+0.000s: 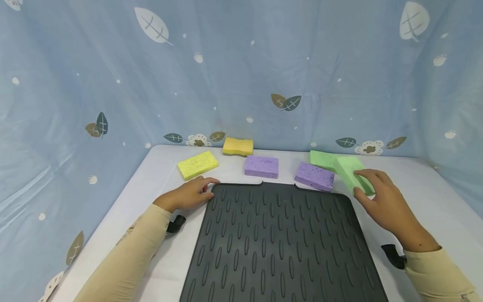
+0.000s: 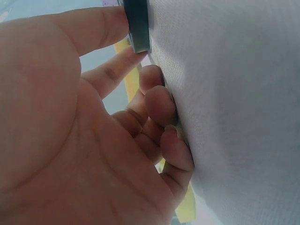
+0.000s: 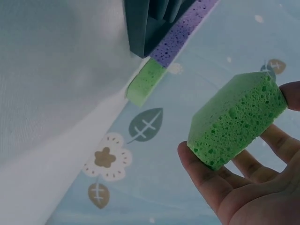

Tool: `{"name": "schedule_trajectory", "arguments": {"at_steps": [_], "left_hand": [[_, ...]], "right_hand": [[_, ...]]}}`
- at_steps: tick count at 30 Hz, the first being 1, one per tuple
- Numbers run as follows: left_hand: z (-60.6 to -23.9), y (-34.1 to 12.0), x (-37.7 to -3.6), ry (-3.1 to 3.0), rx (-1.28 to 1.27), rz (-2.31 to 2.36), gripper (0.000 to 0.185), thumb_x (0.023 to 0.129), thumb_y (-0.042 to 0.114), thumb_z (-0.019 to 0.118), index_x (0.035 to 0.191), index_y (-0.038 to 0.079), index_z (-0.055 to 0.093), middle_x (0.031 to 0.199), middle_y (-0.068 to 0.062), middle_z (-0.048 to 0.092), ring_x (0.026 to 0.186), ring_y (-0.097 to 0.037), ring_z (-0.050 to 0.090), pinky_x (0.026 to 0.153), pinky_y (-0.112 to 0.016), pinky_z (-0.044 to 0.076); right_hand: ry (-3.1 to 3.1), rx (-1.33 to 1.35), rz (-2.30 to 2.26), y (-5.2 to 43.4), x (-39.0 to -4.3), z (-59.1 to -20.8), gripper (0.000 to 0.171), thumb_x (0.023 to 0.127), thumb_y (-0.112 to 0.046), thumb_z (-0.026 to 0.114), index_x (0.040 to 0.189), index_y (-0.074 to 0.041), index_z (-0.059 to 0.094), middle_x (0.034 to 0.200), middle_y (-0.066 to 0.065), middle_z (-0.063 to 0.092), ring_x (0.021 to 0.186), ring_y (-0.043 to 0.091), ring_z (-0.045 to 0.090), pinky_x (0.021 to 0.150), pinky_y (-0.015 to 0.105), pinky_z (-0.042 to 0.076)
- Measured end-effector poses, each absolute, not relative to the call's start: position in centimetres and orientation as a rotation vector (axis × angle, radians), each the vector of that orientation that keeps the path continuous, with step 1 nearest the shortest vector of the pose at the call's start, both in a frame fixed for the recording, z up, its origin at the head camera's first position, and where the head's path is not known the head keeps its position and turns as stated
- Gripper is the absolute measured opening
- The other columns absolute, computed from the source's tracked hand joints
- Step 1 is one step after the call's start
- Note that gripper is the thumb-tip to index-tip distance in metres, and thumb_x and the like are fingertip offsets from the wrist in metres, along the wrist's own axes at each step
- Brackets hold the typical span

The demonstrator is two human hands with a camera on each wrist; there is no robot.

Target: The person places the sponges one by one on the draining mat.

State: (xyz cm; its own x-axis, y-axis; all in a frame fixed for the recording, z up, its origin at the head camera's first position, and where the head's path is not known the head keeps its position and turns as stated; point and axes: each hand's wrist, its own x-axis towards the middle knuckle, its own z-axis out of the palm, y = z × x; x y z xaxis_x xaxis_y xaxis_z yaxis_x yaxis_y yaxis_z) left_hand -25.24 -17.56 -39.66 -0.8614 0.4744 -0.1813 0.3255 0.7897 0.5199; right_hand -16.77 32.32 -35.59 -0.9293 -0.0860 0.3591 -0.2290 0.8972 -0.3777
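My right hand point(image 1: 359, 186) grips a light green sponge point(image 1: 352, 173) between thumb and fingers, lifted a little above the white table point(image 1: 422, 197) just past the far right corner of the black ribbed mat point(image 1: 279, 243). In the right wrist view the green sponge point(image 3: 236, 119) sits tilted in the fingers point(image 3: 201, 173), off the surface. My left hand point(image 1: 205, 188) rests on the table at the mat's far left corner. Its fingers point(image 2: 161, 103) curl loosely against the cloth while the thumb touches the mat's edge point(image 2: 138, 23). It holds nothing.
A row of sponges lies beyond the mat: yellow-green point(image 1: 198, 164), yellow point(image 1: 237, 146), purple point(image 1: 261, 166), a second purple point(image 1: 314, 176) and a second green point(image 1: 323, 159). A blue leaf-print curtain point(image 1: 241, 71) encloses the table on three sides.
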Motion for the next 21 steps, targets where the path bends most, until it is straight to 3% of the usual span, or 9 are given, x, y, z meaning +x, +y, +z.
{"name": "schedule_trajectory", "arguments": {"at_steps": [21], "left_hand": [[-39.6, -17.6, -25.2, 2.682, 0.642, 0.695, 0.045, 0.103, 0.025, 0.057, 0.147, 0.020, 0.048, 0.099, -0.006, 0.051, 0.085, -0.018, 0.048, 0.073, -0.034, 0.040]], "right_hand": [[-2.695, 0.411, 0.549, 31.0, -16.6, -36.1, 0.042, 0.090, -0.012, 0.070, 0.130, -0.005, 0.059, 0.138, 0.024, 0.048, 0.119, 0.048, 0.051, 0.086, 0.071, 0.045]]}}
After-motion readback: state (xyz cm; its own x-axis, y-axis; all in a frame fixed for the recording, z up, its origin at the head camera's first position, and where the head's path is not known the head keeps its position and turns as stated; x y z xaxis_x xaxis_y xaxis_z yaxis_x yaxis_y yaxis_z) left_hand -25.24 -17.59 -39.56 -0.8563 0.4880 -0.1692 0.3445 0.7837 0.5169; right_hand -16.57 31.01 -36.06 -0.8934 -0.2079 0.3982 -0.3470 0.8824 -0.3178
